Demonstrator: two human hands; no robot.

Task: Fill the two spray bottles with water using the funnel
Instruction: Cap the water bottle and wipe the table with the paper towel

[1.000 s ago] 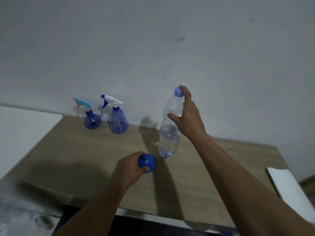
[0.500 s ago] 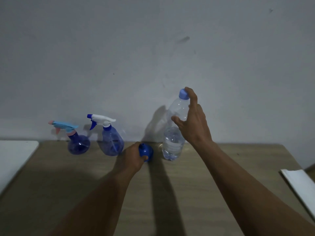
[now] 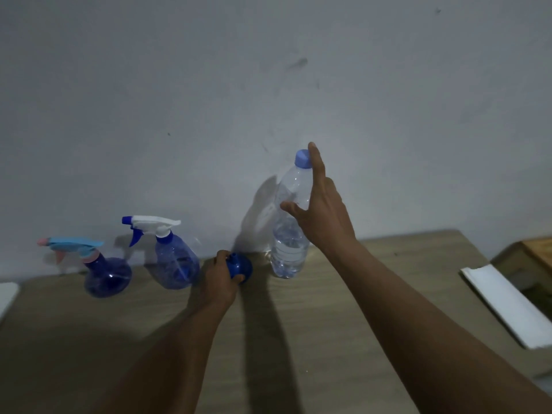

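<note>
Lower centre: left hand (image 3: pixel 218 282) grips the blue funnel (image 3: pixel 241 267). Centre: right hand (image 3: pixel 322 213), fingers spread and straight, touches the upright water bottle (image 3: pixel 288 243).

The wall (image 3: pixel 268 85) is closing off the back, and a row is standing along it in your way: the left spray bottle (image 3: pixel 107 274), the right spray bottle (image 3: pixel 176 264), the funnel (image 3: pixel 240 265) and the water bottle (image 3: pixel 288 243). Your left hand (image 3: pixel 218 282) is filling the gap beside the funnel. Bare surface (image 3: pixel 328 339) is stretching in front of the row. A white sheet (image 3: pixel 507 309) is lying near the right edge.
</note>
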